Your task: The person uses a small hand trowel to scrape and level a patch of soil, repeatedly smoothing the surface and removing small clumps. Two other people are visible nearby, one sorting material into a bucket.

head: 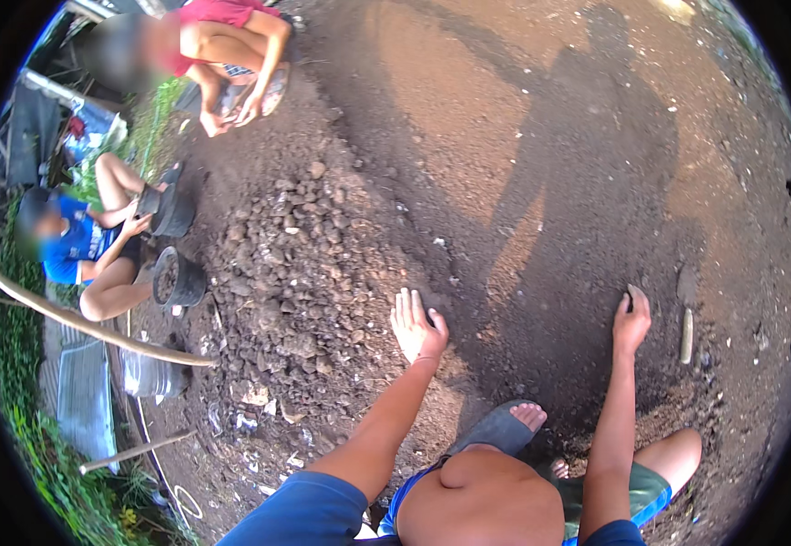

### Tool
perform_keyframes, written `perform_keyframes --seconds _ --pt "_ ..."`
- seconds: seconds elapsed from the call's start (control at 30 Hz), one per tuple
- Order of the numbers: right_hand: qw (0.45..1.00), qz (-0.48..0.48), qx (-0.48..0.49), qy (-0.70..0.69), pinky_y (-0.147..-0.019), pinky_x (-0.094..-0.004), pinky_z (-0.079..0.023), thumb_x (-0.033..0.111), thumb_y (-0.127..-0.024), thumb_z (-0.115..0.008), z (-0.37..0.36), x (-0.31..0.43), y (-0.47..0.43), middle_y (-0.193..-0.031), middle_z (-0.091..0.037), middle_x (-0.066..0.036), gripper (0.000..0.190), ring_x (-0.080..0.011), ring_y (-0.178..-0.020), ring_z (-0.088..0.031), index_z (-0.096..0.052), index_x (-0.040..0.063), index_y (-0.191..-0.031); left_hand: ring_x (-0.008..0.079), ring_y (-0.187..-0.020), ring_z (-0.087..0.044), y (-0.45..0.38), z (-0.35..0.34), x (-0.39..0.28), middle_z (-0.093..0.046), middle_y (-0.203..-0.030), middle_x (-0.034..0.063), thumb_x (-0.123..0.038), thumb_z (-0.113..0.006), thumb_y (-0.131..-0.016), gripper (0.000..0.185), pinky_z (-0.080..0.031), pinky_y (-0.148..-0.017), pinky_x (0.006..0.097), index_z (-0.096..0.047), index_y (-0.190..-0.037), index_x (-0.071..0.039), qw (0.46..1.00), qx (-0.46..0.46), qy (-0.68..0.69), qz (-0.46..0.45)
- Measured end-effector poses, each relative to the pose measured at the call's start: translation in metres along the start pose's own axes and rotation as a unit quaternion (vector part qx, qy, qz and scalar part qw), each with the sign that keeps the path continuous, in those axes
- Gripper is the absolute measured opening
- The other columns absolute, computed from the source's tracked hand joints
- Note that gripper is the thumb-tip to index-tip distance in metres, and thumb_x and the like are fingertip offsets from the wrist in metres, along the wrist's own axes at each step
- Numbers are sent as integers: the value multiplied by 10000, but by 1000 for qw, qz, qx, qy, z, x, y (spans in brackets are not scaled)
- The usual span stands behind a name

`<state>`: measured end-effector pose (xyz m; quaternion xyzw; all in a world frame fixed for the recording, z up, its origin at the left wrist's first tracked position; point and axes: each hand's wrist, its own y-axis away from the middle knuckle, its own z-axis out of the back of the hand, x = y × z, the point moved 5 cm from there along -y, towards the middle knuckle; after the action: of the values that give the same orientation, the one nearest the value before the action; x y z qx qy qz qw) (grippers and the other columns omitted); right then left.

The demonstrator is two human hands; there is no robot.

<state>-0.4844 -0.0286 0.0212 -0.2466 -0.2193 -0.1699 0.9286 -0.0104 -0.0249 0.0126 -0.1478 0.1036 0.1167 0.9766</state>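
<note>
My left hand, palm down with fingers extended, is at the near right edge of a heap of crumbly dark soil. Nothing is in it; whether it touches the soil I cannot tell. To the right, my right hand is over the smoother dark ground, its fingers loosely bent and no object visible in it. Just beyond that hand lies a hand trowel with a pale handle, its blade soiled. A dark sandal is on my foot, between my two arms.
One person in red squats beyond the heap; another in blue sits at left holding a black pot. Near them stand a soil-filled black pot and a clear plastic container. A curved wooden pole juts toward the heap.
</note>
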Motion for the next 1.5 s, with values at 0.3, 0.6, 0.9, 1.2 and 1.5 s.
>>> perform_keyframes --seconds 0.3,0.6,0.9,1.2,1.5 --pt "999 -45 9 27 -1008 -450 -551 36 -949 -685 2 -12 4 -1218 -737 -198 255 -386 -1135 -703 -732 -17 -1194 369 -1508 -411 1 -2 2 -473 -1600 215 -240 -574 -955 585 -276 -1262 532 -527 -1484 5 1000 1 18 -2" --pt "981 -180 -46 -61 -988 -418 -574 31 -935 -693 -4 -47 10 -1204 -758 -197 292 -328 -1089 -740 -746 -41 -1214 364 -1511 -412 2 -3 3 -485 -1594 206 -246 -573 -951 586 -267 -1268 528 -538 -1480 4 1000 2 22 7" --pt "767 -415 -149 -465 -1079 -390 -526 69 -1023 -642 -21 -109 17 -1341 -650 -103 427 -231 -1141 -668 -604 -5 -1442 336 -1523 -402 1 -3 3 -480 -1607 188 -280 -558 -965 594 -258 -1274 515 -540 -1489 -2 1000 3 22 10" --pt "535 -453 -168 -693 -1133 -461 -532 80 -1064 -514 -45 -127 10 -1296 -560 -182 395 -323 -1175 -626 -498 -141 -1392 321 -1537 -384 3 -5 3 -459 -1626 175 -300 -549 -970 608 -244 -1283 510 -528 -1503 -9 1000 13 18 13" --pt "584 -478 -89 -650 -1046 -414 -560 131 -1030 -635 -53 35 23 -1145 -681 -102 250 -233 -1053 -665 -656 -18 -1229 352 -1523 -396 3 -4 4 -466 -1614 193 -271 -574 -960 609 -262 -1269 521 -516 -1504 -3 1000 4 16 7"
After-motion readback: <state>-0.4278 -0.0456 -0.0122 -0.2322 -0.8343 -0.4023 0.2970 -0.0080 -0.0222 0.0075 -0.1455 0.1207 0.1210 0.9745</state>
